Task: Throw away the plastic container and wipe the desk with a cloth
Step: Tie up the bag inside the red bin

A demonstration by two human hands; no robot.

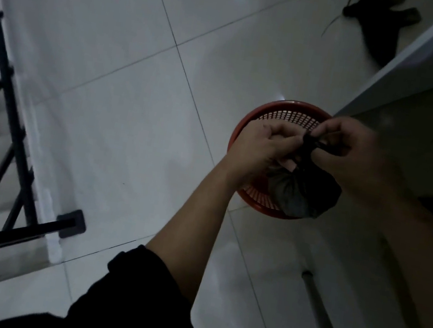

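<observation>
A black plastic bag [301, 195], bulging and gathered at its neck, hangs over a red mesh bin [283, 115] that stands on the tiled floor. My left hand [263, 149] grips the bag's twisted neck from the left. My right hand [354, 155] pinches the top of the neck from the right. What the bag holds is hidden. No cloth is in sight. The desk [422, 92] runs along the right side, its edge just beside the bin.
A black metal frame [0, 127] stands at the left, its foot on the white floor tiles. A dark object with thin cords [376, 24] lies on the floor at top right. A chrome chair tube [325, 325] crosses the bottom right.
</observation>
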